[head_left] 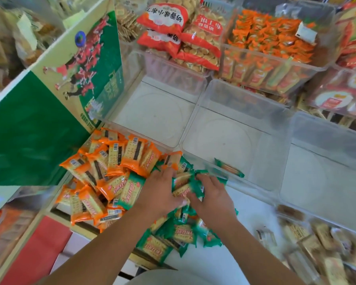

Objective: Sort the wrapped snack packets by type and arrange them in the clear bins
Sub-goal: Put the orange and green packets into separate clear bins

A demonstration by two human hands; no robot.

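A heap of orange cracker packets [111,169] lies at the left, with green cracker packets [179,235] spread below and to its right. My left hand [158,192] and my right hand [212,198] press together around a bunch of green packets [185,186] at the near rim of the middle clear bin [265,161]. One green packet [229,168] lies inside that bin by its near wall. The clear bin [158,112] to its left holds nothing, and another clear bin [327,171] stands at the right.
A green printed carton [56,103] stands tilted at the left above the heap. Filled bins at the back hold red bags [179,36] and orange packets [271,46]. Beige wrapped snacks [321,243] lie at the lower right.
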